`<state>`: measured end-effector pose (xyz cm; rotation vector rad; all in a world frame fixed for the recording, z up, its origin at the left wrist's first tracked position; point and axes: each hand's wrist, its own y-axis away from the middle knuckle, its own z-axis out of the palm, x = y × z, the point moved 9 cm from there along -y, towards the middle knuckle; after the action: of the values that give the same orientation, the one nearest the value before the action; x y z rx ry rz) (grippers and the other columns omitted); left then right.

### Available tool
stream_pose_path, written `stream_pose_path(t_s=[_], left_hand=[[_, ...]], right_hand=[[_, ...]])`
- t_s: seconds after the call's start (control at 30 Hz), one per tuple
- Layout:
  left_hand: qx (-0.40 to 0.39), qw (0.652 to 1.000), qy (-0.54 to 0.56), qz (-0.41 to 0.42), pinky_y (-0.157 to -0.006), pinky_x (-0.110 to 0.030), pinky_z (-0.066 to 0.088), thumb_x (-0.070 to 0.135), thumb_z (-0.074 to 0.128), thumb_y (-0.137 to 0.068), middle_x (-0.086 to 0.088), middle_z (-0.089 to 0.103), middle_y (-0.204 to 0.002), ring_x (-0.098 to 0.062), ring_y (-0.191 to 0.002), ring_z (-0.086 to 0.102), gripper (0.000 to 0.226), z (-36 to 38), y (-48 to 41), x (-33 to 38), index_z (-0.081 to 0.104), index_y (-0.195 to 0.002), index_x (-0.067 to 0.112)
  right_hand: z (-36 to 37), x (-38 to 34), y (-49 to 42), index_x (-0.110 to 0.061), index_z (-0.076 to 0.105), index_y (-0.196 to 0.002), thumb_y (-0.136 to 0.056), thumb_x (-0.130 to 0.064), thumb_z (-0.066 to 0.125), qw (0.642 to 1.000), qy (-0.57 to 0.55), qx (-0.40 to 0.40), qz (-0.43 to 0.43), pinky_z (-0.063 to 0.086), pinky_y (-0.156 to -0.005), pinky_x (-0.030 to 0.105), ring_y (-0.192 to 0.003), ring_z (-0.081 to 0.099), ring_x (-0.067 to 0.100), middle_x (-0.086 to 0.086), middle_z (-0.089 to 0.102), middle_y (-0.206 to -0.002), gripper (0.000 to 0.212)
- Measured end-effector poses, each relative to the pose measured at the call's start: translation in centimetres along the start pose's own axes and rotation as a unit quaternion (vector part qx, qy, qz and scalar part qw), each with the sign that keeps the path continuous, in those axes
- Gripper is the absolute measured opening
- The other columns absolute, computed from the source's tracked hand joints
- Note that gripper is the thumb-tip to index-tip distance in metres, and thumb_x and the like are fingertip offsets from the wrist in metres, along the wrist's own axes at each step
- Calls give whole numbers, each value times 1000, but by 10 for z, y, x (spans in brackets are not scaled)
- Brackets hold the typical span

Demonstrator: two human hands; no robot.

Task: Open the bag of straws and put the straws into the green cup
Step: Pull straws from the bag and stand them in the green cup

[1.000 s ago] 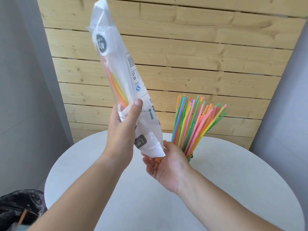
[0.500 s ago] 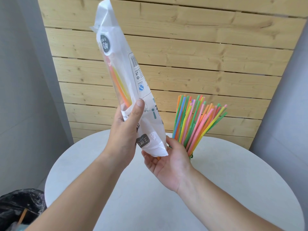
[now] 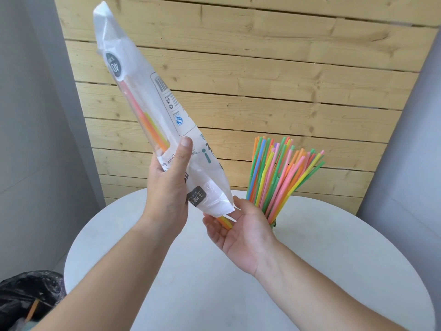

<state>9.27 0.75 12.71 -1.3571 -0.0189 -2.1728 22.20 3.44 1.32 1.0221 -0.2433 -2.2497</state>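
Note:
My left hand (image 3: 167, 187) grips a long white plastic straw bag (image 3: 152, 108), held tilted with its open mouth down and to the right. A few orange, pink and yellow straws (image 3: 152, 125) show through the bag. Their tips (image 3: 225, 222) poke out of the mouth onto my right hand (image 3: 241, 230), which lies palm up and open just under the bag. Behind that hand, a bunch of coloured straws (image 3: 279, 177) fans out of the green cup (image 3: 274, 223); only a sliver of the cup shows.
A round white table (image 3: 310, 271) lies under both arms. At the lower left stands a bin lined with a black bag (image 3: 28, 297). A wooden slat wall (image 3: 262, 80) closes the back, with grey walls on either side.
The bag has tipped a little further right and shifted in my left hand. Straw tips have slid out of its mouth onto my right palm, which stays cupped beneath.

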Motion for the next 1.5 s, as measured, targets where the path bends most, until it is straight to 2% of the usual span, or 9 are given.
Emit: stream_pose_path(t_s=[0.13, 0.23, 0.43, 0.57, 0.7, 0.83, 0.93, 1.17, 1.5], left_hand=[[-1, 1000, -1, 2, -85, -39, 63, 44, 69, -95, -7, 77, -118, -30, -111, 76, 53, -2, -1, 1, 62, -140, 17], [11, 1000, 10, -1, -85, -35, 63, 46, 72, -92, -5, 78, -118, -26, -111, 77, 56, -7, -2, 1, 63, -139, 16], [27, 999, -6, -32, -80, -33, 64, 51, 74, -84, -1, 83, -111, -21, -102, 80, 33, -8, 0, -8, 79, -110, 30], [43, 998, -12, -37, -91, -43, 63, 47, 71, -94, -3, 82, -114, -24, -106, 79, 29, -11, 0, -9, 76, -115, 27], [35, 999, -4, -42, -79, -34, 65, 45, 71, -96, -3, 83, -111, -23, -101, 80, 23, -10, 0, -8, 80, -109, 28], [24, 999, 6, -30, -74, -32, 63, 49, 71, -92, -5, 81, -110, -24, -99, 80, 45, -5, 1, -4, 71, -127, 21], [22, 1000, 17, -10, -75, -34, 63, 45, 67, -98, -1, 80, -110, -23, -100, 79, 36, -4, 1, 1, 68, -128, 25], [16, 999, 35, -4, -79, -33, 63, 47, 66, -97, -2, 79, -117, -24, -107, 78, 54, -2, 0, 5, 62, -142, 18], [-6, 1000, 17, 3, -87, -36, 62, 40, 62, -104, -2, 78, -116, -25, -111, 76, 40, -4, -4, 5, 65, -137, 17]], right_hand=[[1, -2, 1, -3, 68, -102, -90, -21, 56, 999, 33, -15, 2, 53, -50, 26, -55, 64, 23, 17, 71, -79, 25], [-2, -5, 0, -1, 65, -107, -95, -31, 56, 1000, 29, -7, -7, 52, -48, 26, -53, 62, 22, 18, 71, -77, 33], [-2, -9, -2, -9, 63, -102, -96, -42, 54, 999, 50, -2, -18, 41, -44, 22, -51, 52, 19, 11, 60, -70, 36], [-4, -7, -3, -7, 65, -99, -98, -39, 52, 996, 90, 7, -16, 40, -42, 21, -47, 51, 16, 14, 65, -69, 35], [-9, -9, -4, -6, 61, -102, -98, -35, 53, 998, 57, 16, -15, 46, -43, 24, -49, 57, 21, 12, 64, -65, 30], [-6, -8, -2, -4, 66, -99, -93, -22, 56, 998, 60, 0, -5, 47, -44, 24, -50, 60, 21, 15, 67, -71, 22], [-2, -2, 1, -2, 69, -89, -82, -11, 56, 996, 88, -20, 20, 45, -43, 23, -52, 58, 19, 19, 70, -81, 18], [3, 3, 4, 3, 63, -90, -86, -11, 52, 997, 45, -30, 48, 50, -44, 22, -53, 63, 23, 19, 69, -75, 18], [0, -3, 5, 5, 63, -106, -94, -24, 58, 1000, -8, -21, 16, 57, -48, 26, -57, 69, 27, 24, 71, -82, 32]])
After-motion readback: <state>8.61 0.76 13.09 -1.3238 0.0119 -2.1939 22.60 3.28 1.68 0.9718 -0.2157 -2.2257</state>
